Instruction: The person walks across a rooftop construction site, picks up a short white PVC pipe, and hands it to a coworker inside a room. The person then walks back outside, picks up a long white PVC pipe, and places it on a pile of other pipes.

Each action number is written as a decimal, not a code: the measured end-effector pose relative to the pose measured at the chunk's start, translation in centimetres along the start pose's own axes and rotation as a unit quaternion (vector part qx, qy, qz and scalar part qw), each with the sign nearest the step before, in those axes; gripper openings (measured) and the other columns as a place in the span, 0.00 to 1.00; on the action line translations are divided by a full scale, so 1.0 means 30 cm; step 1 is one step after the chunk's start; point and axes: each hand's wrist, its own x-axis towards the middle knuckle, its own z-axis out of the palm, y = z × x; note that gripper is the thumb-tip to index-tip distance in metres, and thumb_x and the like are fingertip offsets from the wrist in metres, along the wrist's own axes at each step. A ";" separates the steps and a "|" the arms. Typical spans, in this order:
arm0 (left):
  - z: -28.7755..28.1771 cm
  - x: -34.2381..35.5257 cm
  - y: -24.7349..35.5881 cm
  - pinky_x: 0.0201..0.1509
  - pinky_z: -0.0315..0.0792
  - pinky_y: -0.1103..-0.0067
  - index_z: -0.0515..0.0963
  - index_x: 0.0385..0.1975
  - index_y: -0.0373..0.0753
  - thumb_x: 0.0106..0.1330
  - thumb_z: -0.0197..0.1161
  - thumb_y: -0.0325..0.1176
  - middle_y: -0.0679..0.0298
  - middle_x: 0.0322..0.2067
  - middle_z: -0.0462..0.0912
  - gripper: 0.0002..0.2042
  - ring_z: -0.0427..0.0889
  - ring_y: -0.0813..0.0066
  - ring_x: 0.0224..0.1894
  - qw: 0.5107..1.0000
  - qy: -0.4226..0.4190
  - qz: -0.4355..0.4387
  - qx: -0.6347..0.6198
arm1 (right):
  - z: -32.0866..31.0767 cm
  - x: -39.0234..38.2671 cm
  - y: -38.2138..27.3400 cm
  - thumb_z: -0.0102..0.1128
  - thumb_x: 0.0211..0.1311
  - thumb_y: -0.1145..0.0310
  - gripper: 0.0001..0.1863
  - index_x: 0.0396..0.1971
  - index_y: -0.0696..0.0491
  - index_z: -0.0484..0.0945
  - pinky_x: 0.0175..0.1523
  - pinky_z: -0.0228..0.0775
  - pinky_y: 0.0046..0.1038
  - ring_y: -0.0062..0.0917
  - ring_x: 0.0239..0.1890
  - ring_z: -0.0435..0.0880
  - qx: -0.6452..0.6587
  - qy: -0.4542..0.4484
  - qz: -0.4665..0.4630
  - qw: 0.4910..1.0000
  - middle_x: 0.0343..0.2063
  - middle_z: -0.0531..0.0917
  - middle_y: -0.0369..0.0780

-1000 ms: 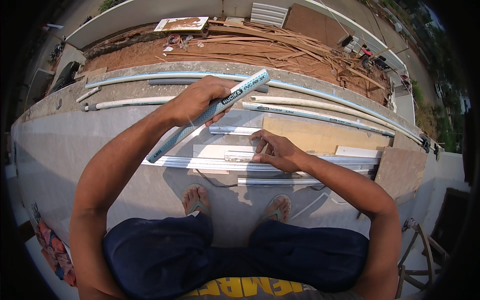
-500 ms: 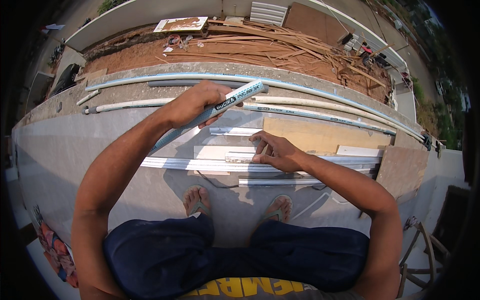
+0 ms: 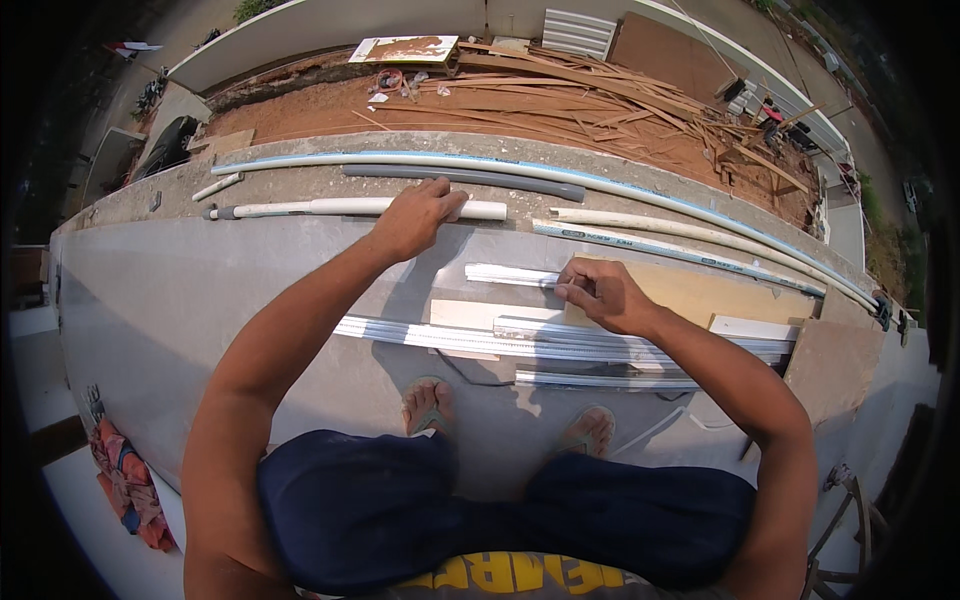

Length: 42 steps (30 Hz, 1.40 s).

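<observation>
A thick white PVC pipe (image 3: 485, 210) lies along the inner edge of the concrete ledge. Over its middle is my left hand (image 3: 425, 215), back up and fingers curled around the pipe; the fingertips are partly hidden. My right hand (image 3: 600, 290) is closed in a pinch at the right end of a short white ribbed strip (image 3: 508, 274). That end is hidden by my fingers. Just below the hand lie another short ribbed strip (image 3: 525, 327) and long metal profiles (image 3: 430, 337).
A long blue-striped pipe (image 3: 380, 160), a grey pipe (image 3: 460, 180) and other white pipes (image 3: 650, 228) lie along the ledge. A yellowish board (image 3: 680, 285) and a brown board (image 3: 832, 360) are on the right. Beyond the ledge are red soil and timber planks (image 3: 600, 90).
My left hand has lowered the slanted pipe onto the ledge edge. My right hand has moved from the lower short strip up to the end of the upper one. The view has shifted slightly.
</observation>
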 end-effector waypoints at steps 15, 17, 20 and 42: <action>0.173 0.035 -0.208 0.62 0.72 0.62 0.74 0.60 0.41 0.55 0.68 0.26 0.55 0.50 0.78 0.28 0.77 0.52 0.56 0.996 0.089 -0.018 0.007 | -0.257 0.234 0.268 0.62 0.66 0.71 0.10 0.42 0.59 0.77 0.46 0.72 0.41 0.43 0.39 0.82 -0.196 0.281 0.010 0.940 0.37 0.80 0.50; 0.160 0.024 -0.220 0.60 0.73 0.63 0.76 0.56 0.38 0.60 0.65 0.27 0.52 0.48 0.78 0.22 0.77 0.51 0.55 0.993 0.106 -0.037 -0.032 | -0.281 0.238 0.315 0.62 0.66 0.71 0.10 0.43 0.59 0.77 0.47 0.72 0.41 0.42 0.40 0.82 -0.216 0.298 0.016 0.930 0.37 0.80 0.50; 0.109 0.012 -0.229 0.57 0.74 0.63 0.78 0.50 0.35 0.70 0.58 0.30 0.50 0.46 0.79 0.12 0.78 0.49 0.52 0.983 0.138 -0.079 -0.087 | -0.292 0.222 0.349 0.61 0.66 0.71 0.10 0.45 0.58 0.77 0.48 0.71 0.41 0.43 0.44 0.81 -0.223 0.304 0.028 0.926 0.39 0.79 0.50; 0.106 -0.069 -0.443 0.53 0.71 0.60 0.79 0.36 0.34 0.66 0.63 0.28 0.53 0.41 0.79 0.05 0.77 0.52 0.49 0.944 0.293 -0.143 -0.037 | -0.271 0.315 0.371 0.70 0.55 0.69 0.20 0.48 0.49 0.77 0.56 0.66 0.42 0.38 0.54 0.75 -0.389 0.201 0.057 0.897 0.46 0.77 0.40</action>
